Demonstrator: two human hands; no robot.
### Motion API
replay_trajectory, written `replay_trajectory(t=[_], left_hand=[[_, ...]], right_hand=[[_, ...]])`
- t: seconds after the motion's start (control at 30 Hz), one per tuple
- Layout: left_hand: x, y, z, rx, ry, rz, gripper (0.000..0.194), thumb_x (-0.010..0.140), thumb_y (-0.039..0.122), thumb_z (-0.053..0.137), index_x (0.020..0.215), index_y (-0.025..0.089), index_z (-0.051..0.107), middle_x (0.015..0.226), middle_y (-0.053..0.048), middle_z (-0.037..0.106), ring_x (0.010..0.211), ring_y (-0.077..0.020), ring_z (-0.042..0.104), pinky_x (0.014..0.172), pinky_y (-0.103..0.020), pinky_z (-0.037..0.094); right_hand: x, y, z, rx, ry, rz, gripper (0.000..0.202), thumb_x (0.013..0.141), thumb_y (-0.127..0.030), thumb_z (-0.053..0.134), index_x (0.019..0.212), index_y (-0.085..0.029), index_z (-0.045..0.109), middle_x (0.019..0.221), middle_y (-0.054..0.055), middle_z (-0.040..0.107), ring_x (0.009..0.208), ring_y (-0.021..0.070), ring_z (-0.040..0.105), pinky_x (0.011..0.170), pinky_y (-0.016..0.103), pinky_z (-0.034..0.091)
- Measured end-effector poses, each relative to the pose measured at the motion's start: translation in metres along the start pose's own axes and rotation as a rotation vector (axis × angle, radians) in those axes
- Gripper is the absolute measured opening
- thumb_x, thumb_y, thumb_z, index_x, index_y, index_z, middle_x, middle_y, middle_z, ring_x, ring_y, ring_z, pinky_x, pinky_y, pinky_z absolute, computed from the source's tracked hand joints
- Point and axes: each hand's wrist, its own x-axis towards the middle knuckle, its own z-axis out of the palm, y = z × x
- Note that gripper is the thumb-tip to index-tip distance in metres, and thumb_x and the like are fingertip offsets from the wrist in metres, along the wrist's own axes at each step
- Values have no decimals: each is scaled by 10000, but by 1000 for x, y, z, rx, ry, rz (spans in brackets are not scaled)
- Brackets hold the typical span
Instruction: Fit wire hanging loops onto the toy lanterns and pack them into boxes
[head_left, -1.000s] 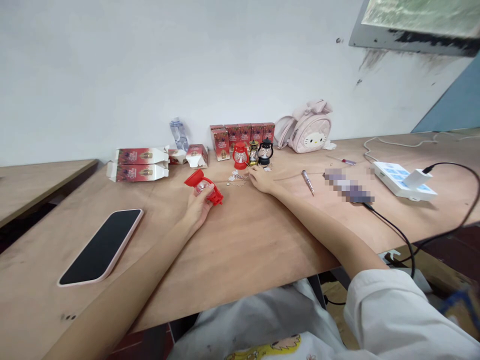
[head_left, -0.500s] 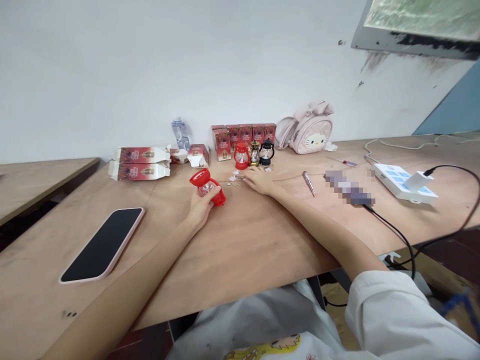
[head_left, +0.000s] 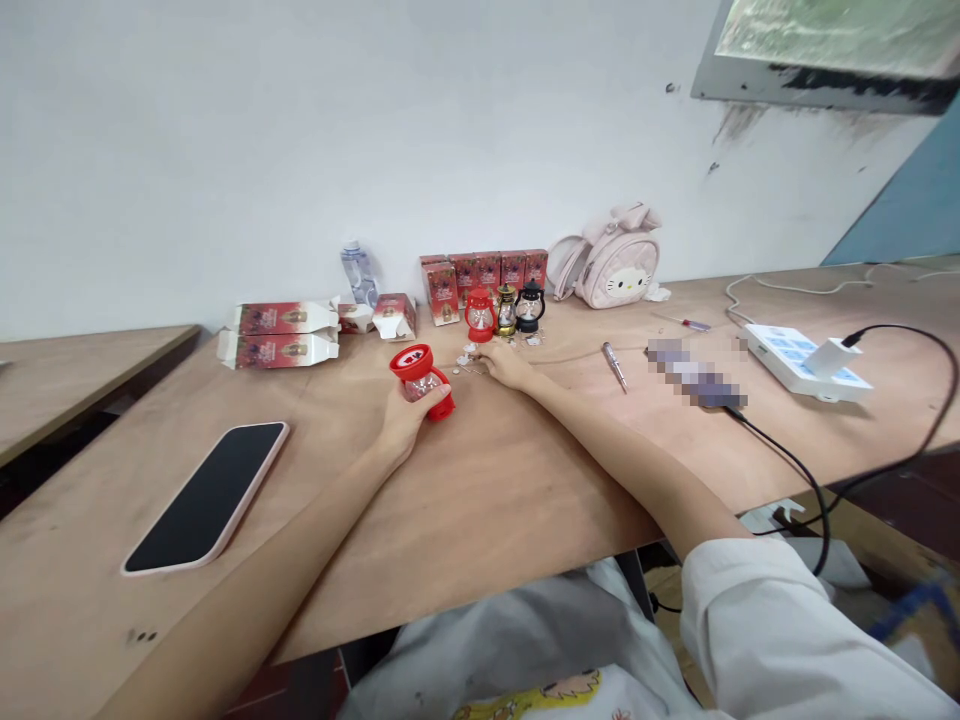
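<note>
My left hand (head_left: pixel 405 415) is wrapped round a small red toy lantern (head_left: pixel 424 385) with a clear middle. The lantern is tipped over, its open red base facing up and its top down. To the right, my right hand (head_left: pixel 504 364) rests low on the table, fingers bent together at a scatter of small white parts (head_left: pixel 469 349). Whatever its fingertips pinch is too small to make out. Just behind that hand stand a red lantern (head_left: pixel 481 315), a bronze lantern (head_left: pixel 506 312) and a black lantern (head_left: pixel 530 308), all upright.
Red boxes (head_left: pixel 487 270) line the wall, with opened boxes (head_left: pixel 285 335) and a plastic bottle (head_left: pixel 360 275) to their left. A pink bag (head_left: pixel 619 268) leans at right. A screwdriver (head_left: pixel 615 366), power strip (head_left: pixel 802 360) and cables lie rightward; a phone (head_left: pixel 206 500) lies left.
My left hand has turned the held lantern so its open base faces more upward. My right hand's fingers have drawn together among the small parts and shifted slightly nearer me.
</note>
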Motion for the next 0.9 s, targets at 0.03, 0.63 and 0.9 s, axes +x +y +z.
replay_trajectory(t=[0.03, 0.63, 0.9], left_hand=[[0, 0, 0, 3, -4, 2, 452, 504, 265, 845, 854, 166, 578, 788, 22, 611, 737, -126, 579, 706, -274, 462], [-5, -2, -2, 329, 59, 310, 573, 464, 235, 863, 949, 214, 557, 951, -23, 619, 952, -216, 594, 870, -347, 476], [0, -9, -10, 493, -14, 430, 521, 521, 230, 831, 973, 237, 572, 991, -21, 604, 917, -208, 565, 822, -334, 449]], right_hand=[[0, 1, 1, 3, 0, 8, 286, 845, -26, 466, 1019, -137, 664, 1043, 111, 662, 999, 196, 545, 910, 318, 402], [-22, -21, -12, 98, 276, -87, 194, 938, -187, 445, 947, -152, 636, 963, 105, 613, 926, 203, 545, 855, 335, 445], [-67, -75, -23, 326, 606, -73, 130, 933, -260, 494, 899, -195, 601, 866, 43, 647, 837, 148, 614, 772, 284, 493]])
